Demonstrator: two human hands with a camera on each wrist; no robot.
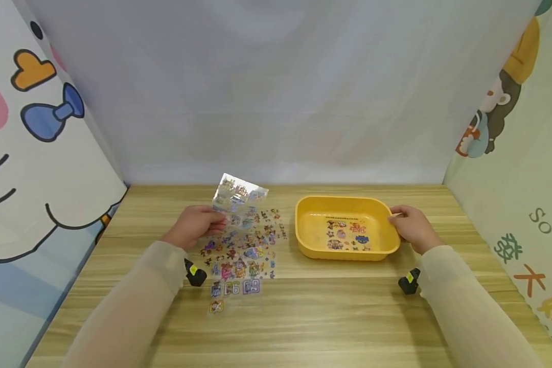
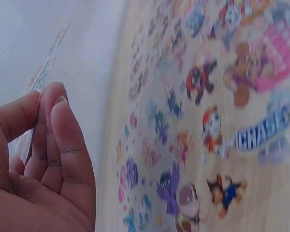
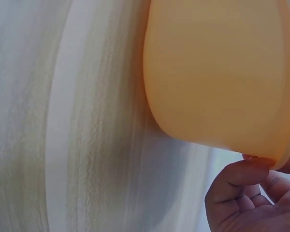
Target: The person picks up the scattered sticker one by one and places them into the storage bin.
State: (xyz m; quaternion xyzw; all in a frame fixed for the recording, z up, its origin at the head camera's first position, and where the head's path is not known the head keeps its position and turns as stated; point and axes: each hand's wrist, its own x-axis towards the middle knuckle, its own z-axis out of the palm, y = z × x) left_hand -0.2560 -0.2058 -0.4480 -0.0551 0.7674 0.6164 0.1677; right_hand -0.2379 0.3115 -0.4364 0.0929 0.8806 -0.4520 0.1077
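Note:
My left hand (image 1: pixel 195 225) pinches a clear sticker sheet (image 1: pixel 239 193) between thumb and fingers, its far part tilted up off the table. In the left wrist view that sheet (image 2: pixel 47 60) shows nearly edge-on above the fingertips. Several more transparent sheets of cartoon stickers (image 1: pixel 239 268) lie overlapping on the table beneath and beside this hand. To the right stands a yellow plastic tray (image 1: pixel 342 254), with a sticker sheet (image 1: pixel 348 236) lying on its bottom. My right hand (image 1: pixel 413 229) grips the tray's right rim, thumb on the inner side; the right wrist view shows the fingers (image 3: pixel 237 179) curled at the rim.
The wood-grain table (image 1: pixel 303 322) runs back to a white cloth wall (image 1: pixel 285 102). Printed panels with cartoon figures stand at the left (image 1: pixel 50 179) and right (image 1: pixel 501 194). A black device (image 1: pixel 196 275) is strapped at my left wrist, another (image 1: pixel 409 282) at the right.

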